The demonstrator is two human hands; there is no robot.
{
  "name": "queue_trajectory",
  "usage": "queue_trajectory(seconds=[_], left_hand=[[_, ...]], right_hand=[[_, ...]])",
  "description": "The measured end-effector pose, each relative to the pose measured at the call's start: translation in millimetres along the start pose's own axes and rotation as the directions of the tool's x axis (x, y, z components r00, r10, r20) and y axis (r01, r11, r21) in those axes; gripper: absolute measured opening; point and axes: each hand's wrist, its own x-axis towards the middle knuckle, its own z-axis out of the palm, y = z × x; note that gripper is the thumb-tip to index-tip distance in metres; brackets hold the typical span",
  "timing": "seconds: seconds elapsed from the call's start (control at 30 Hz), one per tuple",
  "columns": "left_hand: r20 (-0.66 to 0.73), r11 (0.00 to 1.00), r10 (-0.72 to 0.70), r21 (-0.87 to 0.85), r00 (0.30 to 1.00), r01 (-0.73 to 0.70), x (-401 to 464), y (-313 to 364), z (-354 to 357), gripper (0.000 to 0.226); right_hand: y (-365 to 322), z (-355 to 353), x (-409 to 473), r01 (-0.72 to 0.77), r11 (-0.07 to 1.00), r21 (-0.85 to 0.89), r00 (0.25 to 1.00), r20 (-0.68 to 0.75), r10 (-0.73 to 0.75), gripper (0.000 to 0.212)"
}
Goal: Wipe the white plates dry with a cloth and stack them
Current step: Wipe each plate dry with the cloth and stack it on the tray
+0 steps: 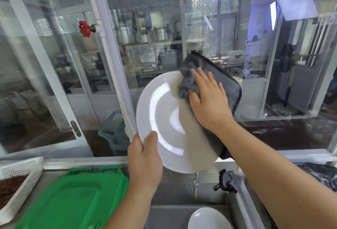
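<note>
Bright daylight through glass; plate (169,119) glare; blurred, bowed edges

Open air lies to the left of the raised white plate (164,119), above the green tray (73,197) on the counter (49,174). Straight ahead the glass partition (54,64) and its white frame post (116,75) block any reach forward. Below, a tap (195,183) and a second white plate (209,218) occupy the sink (173,210). A white perforated basket (20,179) bounds the far left.
</note>
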Motion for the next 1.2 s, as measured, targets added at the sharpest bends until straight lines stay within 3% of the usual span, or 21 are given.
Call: queue_trajectory(seconds=[0.07,0.13,0.3,0.43,0.7,0.77,0.87,1.03,1.2], left_hand=[[-0.019,1.000,0.024,-0.002,1.000,-0.024,4,5,-2,0.024],[-0.018,0.999,0.037,0.001,0.999,-0.037,8,5,-2,0.024],[-0.051,0.998,0.023,-0.054,0.998,-0.026,10,1,4,0.026],[-0.080,0.996,0.014,-0.084,0.997,-0.021,9,-2,8,0.024],[-0.085,0.997,-0.004,-0.073,0.996,-0.002,-8,-17,18,0.028],[-0.028,0.999,-0.007,-0.052,1.000,0.005,-12,-20,17,0.031],[0.072,0.994,-0.082,-0.067,0.994,0.087,-15,-26,13,0.033],[0.143,0.929,-0.293,-0.193,0.945,0.317,8,-22,-5,0.026],[0.275,0.943,-0.327,0.026,0.904,0.333,52,6,-26,0.023]], right_hand=[[16,-4,-1,-0.193,0.971,0.142,0.981,0.029,0.191,0.056],[25,-4,-8,-0.391,0.864,0.317,0.920,0.109,0.376,0.047],[22,-1,-40,-0.531,0.437,0.726,0.757,0.175,0.629,0.031],[15,10,-67,-0.539,0.139,0.830,0.674,0.327,0.663,0.029],[-4,40,-120,-0.524,-0.297,0.798,0.577,0.589,0.566,0.049],[-1,39,-122,-0.506,-0.252,0.825,0.588,0.543,0.600,0.041],[13,27,-114,-0.506,-0.029,0.862,0.626,0.389,0.676,0.024],[39,3,-95,-0.502,0.252,0.828,0.723,0.242,0.647,0.017],[53,-16,-82,-0.516,0.428,0.742,0.806,0.253,0.535,0.018]])
